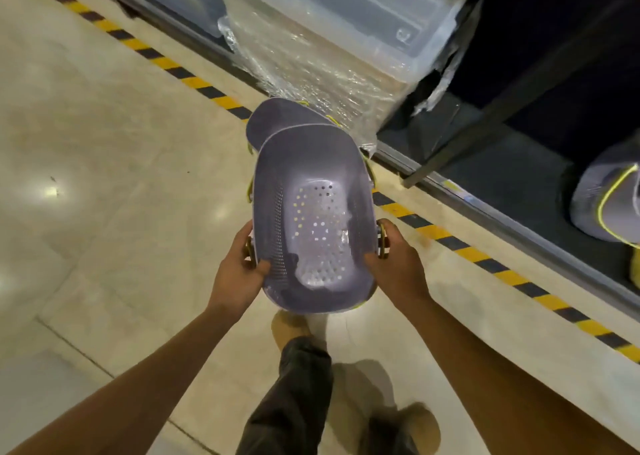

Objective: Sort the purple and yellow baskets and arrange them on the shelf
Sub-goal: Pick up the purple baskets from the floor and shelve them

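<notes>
The left hand [239, 269] grips the purple basket [311, 177] at its 8 o'clock rim, thumb inside; the right hand [398, 264] grips the 4 o'clock rim. The basket is held above the floor [121, 177], with the shelf [485, 150] at 2 o'clock.

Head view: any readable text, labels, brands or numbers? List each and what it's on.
None legible.
Shelf edge: small yellow and blue sticker, too blurred to read.
Clear bin: small moulded mark near one corner, unreadable.
Purple basket, held by left hand and right hand: no print visible.
Floor tape: black and yellow stripes only, no words.
</notes>
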{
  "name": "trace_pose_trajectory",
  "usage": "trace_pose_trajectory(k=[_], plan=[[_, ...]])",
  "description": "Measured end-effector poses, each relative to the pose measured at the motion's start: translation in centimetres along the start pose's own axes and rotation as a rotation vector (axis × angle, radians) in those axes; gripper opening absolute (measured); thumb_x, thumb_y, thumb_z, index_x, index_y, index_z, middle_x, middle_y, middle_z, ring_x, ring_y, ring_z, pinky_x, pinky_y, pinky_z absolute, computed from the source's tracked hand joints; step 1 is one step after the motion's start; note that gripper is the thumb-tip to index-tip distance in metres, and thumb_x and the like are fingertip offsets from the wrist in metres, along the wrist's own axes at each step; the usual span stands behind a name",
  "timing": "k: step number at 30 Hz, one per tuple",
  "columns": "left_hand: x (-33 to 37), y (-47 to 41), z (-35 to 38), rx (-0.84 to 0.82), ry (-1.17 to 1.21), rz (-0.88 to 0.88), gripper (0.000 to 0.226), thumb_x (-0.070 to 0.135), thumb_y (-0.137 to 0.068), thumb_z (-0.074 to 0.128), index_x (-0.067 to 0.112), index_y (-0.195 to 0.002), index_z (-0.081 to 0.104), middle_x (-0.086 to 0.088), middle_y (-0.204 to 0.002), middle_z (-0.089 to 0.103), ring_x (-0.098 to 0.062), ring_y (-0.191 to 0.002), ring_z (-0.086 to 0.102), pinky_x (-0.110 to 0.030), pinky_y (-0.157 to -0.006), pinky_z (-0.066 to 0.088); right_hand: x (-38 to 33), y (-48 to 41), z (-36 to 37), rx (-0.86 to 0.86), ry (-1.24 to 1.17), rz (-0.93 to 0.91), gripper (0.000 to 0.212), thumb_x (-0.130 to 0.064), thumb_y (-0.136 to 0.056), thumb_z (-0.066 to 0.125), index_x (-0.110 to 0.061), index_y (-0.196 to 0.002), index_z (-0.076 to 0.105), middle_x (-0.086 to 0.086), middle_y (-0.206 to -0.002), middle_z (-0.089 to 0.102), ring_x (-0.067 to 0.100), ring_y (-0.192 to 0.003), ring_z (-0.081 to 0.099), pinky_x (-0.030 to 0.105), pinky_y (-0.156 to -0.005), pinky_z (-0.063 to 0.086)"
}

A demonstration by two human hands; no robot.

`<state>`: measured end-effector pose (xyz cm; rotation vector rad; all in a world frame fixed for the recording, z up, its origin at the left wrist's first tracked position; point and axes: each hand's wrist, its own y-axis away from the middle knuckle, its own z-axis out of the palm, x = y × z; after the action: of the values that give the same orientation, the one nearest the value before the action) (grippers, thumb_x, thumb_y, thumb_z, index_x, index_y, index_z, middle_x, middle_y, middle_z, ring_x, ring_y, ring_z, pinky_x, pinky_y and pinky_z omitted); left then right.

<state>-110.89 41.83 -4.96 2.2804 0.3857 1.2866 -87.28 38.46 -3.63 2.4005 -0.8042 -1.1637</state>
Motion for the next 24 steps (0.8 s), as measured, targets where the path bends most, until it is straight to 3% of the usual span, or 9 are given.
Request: trace_pose_trajectory(k=[3, 6, 9, 12, 15, 18, 22, 24], plan=[[2.1, 2.5, 4.8, -0.077, -0.028, 0.047, 0.064, 0.007, -0.089, 0.061, 0.028, -0.144, 0.036, 0.001, -0.131, 0.057, -0.024, -0.113, 0.059, -0.047, -0.097, 0.051, 4.3, 2.4, -4.3, 0.008, -0.054, 0.088, 0.057, -0.052, -0.090, 0.053, -0.028, -0.140, 0.039, -0.002, -0.130, 0.061, 0.027, -0.115, 0.060, 0.044, -0.092, 0.053], [4.2, 5.0, 10.3, -0.122, -0.064, 0.073, 0.066, 0.001, -0.087, 0.058, 0.029, -0.143, 0.038, 0.002, -0.116, 0.061, -0.020, -0.098, 0.061, -0.038, -0.087, 0.054, 9.2, 4.6, -8.9, 0.057, -0.041, 0.127, 0.057, -0.040, -0.091, 0.057, -0.023, -0.141, 0.038, 0.003, -0.133, 0.059, 0.030, -0.117, 0.058, 0.045, -0.095, 0.050], [6.8, 7.4, 16.4, -0.168, -0.088, 0.087, 0.065, -0.003, -0.086, 0.055, 0.028, -0.141, 0.041, -0.002, -0.107, 0.064, -0.021, -0.087, 0.061, -0.037, -0.080, 0.054, 14.2, 6.7, -13.7, 0.150, -0.069, 0.195, 0.052, -0.030, -0.090, 0.058, -0.023, -0.139, 0.040, 0.003, -0.125, 0.062, 0.031, -0.114, 0.058, 0.045, -0.093, 0.050], [8.9, 8.6, 21.4, -0.197, -0.073, 0.109, 0.063, -0.006, -0.084, 0.053, 0.028, -0.137, 0.045, -0.006, -0.106, 0.066, -0.022, -0.084, 0.061, -0.038, -0.077, 0.055, 17.9, 7.1, -17.1, 0.209, -0.105, 0.240, 0.043, -0.027, -0.087, 0.058, -0.025, -0.128, 0.047, -0.001, -0.102, 0.063, 0.031, -0.102, 0.061, 0.046, -0.086, 0.051], [11.8, 8.9, 27.4, -0.211, -0.082, 0.134, 0.060, -0.005, -0.084, 0.052, 0.024, -0.136, 0.047, -0.012, -0.110, 0.065, -0.027, -0.088, 0.061, -0.041, -0.082, 0.052, 21.8, 6.5, -21.5, 0.272, -0.206, 0.283, 0.032, -0.022, -0.086, 0.057, -0.018, -0.117, 0.052, 0.001, -0.093, 0.061, 0.033, -0.094, 0.060, 0.044, -0.084, 0.049], [14.3, 7.4, 32.4, -0.232, -0.084, 0.147, 0.055, -0.003, -0.085, 0.050, 0.022, -0.134, 0.048, -0.016, -0.109, 0.065, -0.036, -0.094, 0.063, -0.046, -0.083, 0.052, 24.7, 4.6, -24.5, 0.340, -0.330, 0.278, 0.030, -0.017, -0.086, 0.057, -0.010, -0.115, 0.053, 0.007, -0.097, 0.062, 0.030, -0.093, 0.058, 0.038, -0.081, 0.046], [17.2, 4.1, 37.5, -0.242, -0.051, 0.135, 0.049, -0.004, -0.089, 0.047, 0.022, -0.131, 0.047, -0.019, -0.119, 0.063, -0.044, -0.109, 0.060, -0.055, -0.087, 0.052, 27.6, 1.7, -25.8, 0.336, -0.397, 0.236, 0.041, -0.017, -0.090, 0.056, -0.006, -0.128, 0.045, 0.010, -0.106, 0.060, 0.030, -0.095, 0.056, 0.033, -0.076, 0.042], [18.2, 2.0, 39.5, -0.239, -0.035, 0.158, 0.049, -0.006, -0.089, 0.047, 0.020, -0.131, 0.047, -0.013, -0.122, 0.063, -0.039, -0.110, 0.060, -0.055, -0.089, 0.052, 28.3, 0.0, -25.5, 0.286, -0.500, 0.267, 0.059, -0.021, -0.090, 0.057, -0.015, -0.143, 0.030, 0.008, -0.121, 0.057, 0.032, -0.106, 0.055, 0.041, -0.089, 0.046]])
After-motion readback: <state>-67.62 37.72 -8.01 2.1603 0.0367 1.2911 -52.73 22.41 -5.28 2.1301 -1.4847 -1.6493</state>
